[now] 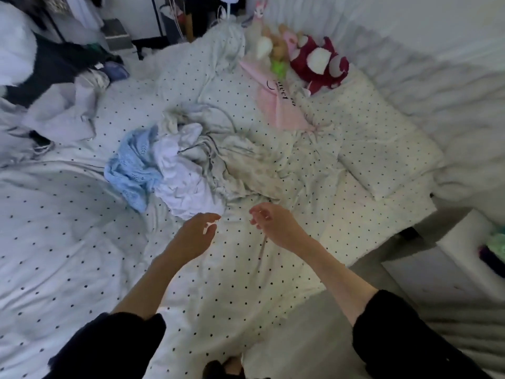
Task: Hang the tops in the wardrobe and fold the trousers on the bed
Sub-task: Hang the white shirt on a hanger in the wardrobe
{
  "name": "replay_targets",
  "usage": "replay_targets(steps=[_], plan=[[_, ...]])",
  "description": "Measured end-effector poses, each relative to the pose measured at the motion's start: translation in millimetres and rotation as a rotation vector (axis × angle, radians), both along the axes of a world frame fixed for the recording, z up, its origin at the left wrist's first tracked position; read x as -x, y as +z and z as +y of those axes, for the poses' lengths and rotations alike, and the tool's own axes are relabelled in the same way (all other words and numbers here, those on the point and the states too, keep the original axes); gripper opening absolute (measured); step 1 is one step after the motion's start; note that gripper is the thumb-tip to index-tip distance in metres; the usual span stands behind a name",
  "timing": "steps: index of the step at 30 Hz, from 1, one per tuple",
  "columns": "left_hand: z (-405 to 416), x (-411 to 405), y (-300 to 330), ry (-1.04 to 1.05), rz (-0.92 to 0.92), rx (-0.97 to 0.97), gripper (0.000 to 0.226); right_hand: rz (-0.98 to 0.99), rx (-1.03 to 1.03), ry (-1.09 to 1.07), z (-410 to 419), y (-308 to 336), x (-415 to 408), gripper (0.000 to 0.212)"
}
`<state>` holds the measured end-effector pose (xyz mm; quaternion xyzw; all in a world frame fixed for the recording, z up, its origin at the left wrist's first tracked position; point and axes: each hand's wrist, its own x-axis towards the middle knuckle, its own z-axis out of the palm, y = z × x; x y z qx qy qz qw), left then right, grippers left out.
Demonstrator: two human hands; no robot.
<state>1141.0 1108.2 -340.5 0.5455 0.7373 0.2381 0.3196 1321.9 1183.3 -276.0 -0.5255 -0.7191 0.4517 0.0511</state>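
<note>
Neither hand grips anything: left hand (197, 231) and right hand (269, 223), head view, both extended over the bed (82, 242) with fingers loosely spread and slightly curved, empty, palms turned toward each other, close together but apart. Position, judged: a reach toward the laundry pile just beyond the fingertips, two hands ready because a crumpled garment needs both to be lifted and shaken out. Item, task's own: white garment (185, 179), crumpled, nearest the left hand, almost touching its fingertips; whether top or trousers cannot be told. Item: light blue knitted garment (134, 165), bunched against the white one on its left side, likely a top for the wardrobe. Item: pale grey-white clothes (218, 151), tangled behind and to the right of these, with a cord or strap looping out. Item: further heap of grey and dark clothing (62, 105) at the far left edge, well apart. Item: plush toys (317, 61), red, pink and cream, grouped near the pillow (382, 149). Wardrobe not clearly in view. Nothing hung or folded that is visible; sorting judged at an early stage.
</note>
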Motion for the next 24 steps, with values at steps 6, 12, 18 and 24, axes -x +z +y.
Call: replay_targets(steps=[6,12,18,24], plan=[[75,39,-50,0.227,-0.032,0.167,0.034,-0.112,0.007,0.167,105,-63,52,0.032],[141,73,-102,0.306,0.003,0.284,0.043,-0.205,0.017,0.252,181,-125,97,0.035],[210,117,-146,0.404,0.173,0.311,0.068,-0.086,-0.092,0.329,223,-166,120,0.029],[225,129,-160,0.451,0.299,0.205,0.016,-0.024,-0.116,0.381,240,-180,134,0.026]])
